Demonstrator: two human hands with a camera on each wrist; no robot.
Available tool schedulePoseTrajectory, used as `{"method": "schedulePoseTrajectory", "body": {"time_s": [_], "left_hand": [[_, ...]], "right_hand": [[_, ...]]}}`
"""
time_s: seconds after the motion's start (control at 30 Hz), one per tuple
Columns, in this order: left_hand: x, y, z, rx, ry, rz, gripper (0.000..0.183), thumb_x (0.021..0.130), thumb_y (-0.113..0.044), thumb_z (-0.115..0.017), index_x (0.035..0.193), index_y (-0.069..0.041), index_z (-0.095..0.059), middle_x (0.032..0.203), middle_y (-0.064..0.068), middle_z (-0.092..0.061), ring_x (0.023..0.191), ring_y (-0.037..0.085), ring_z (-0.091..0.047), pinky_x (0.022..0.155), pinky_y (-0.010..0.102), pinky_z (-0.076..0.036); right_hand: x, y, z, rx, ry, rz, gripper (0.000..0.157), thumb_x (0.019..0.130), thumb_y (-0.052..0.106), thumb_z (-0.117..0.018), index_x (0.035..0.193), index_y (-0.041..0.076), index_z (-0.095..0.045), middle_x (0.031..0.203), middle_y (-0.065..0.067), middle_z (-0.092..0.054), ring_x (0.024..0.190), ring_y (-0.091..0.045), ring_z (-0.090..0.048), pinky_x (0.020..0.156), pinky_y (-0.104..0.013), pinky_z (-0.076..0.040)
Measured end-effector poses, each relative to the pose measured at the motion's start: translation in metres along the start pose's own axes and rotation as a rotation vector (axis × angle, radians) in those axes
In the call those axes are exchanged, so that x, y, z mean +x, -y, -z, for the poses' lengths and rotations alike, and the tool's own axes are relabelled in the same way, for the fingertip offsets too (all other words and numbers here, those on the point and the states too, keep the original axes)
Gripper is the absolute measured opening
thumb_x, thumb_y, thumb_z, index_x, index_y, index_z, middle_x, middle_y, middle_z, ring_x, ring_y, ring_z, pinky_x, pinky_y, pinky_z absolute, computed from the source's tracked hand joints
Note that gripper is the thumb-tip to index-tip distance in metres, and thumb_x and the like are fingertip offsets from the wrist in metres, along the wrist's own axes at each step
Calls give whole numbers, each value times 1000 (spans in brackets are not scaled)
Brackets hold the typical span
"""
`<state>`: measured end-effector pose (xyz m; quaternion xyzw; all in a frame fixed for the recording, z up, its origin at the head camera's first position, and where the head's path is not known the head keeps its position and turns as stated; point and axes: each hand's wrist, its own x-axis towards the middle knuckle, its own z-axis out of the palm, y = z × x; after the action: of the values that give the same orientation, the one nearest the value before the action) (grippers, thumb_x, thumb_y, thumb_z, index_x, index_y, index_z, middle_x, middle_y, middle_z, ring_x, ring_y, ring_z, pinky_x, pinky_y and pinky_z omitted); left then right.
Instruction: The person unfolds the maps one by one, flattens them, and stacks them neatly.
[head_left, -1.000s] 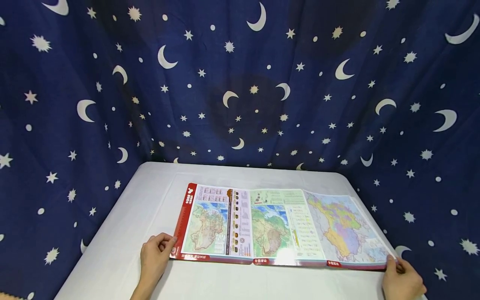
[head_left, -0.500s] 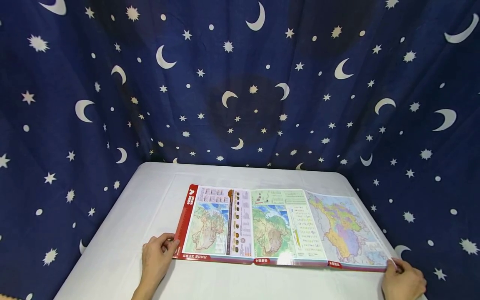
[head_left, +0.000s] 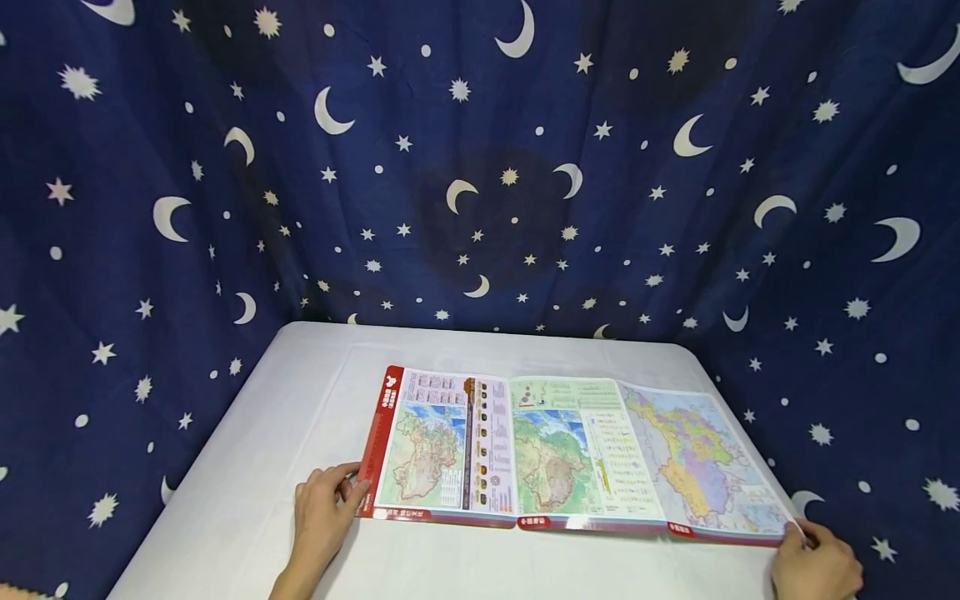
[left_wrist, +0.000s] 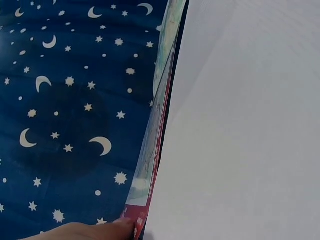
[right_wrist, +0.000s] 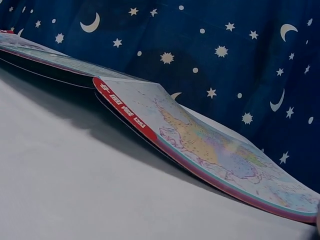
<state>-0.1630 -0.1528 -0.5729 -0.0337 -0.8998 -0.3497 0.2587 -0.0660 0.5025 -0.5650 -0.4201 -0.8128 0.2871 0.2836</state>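
Note:
A folding map lies spread in three panels across the near half of the table. My left hand pinches its red left edge close to the near corner. At the other end, my right hand grips the near right corner between thumb and fingers. In the left wrist view the map is seen nearly edge-on, with one fingertip on its red corner. The right wrist view shows the map's coloured right panel bowed, and a gap with shadow beneath its folds. Only a sliver of the right hand appears there.
A white cloth covers the table, whose rounded far corners show behind the map. Dark blue curtains with moons and stars hang close along the back and both sides.
Both hands and the map have shifted a little to the right. The grip at each end stays the same, and the map remains unfolded.

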Motion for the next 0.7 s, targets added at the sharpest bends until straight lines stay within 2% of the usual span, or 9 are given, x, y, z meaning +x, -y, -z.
{"method": "schedulePoseTrajectory", "body": {"time_s": [0.2, 0.47, 0.7], "left_hand": [[0, -3, -3, 16, 14, 45, 32, 80, -9, -90, 110, -10, -80, 65, -13, -48, 69, 4, -35, 72, 31, -26], [2, -5, -8, 22, 18, 71, 32, 80, -8, -90, 110, -10, -79, 65, -11, -48, 69, 6, -36, 72, 33, -26], [5, -5, -14, 23, -14, 67, 29, 81, -7, -89, 108, -9, -78, 65, -10, -49, 68, 8, -39, 72, 34, -27]], "right_hand": [[2, -3, 1, 0, 9, -5, 38, 102, 19, -53, 131, -5, -62, 134, -42, -51, 130, -66, -39, 105, -73, -29], [7, -9, -3, 34, -72, 135, 31, 99, 11, -55, 120, -8, -67, 121, -44, -56, 118, -66, -44, 102, -67, -28], [7, -9, -3, 35, -72, 153, 29, 98, 9, -58, 119, -10, -67, 120, -44, -57, 116, -66, -45, 102, -67, -29]]}}
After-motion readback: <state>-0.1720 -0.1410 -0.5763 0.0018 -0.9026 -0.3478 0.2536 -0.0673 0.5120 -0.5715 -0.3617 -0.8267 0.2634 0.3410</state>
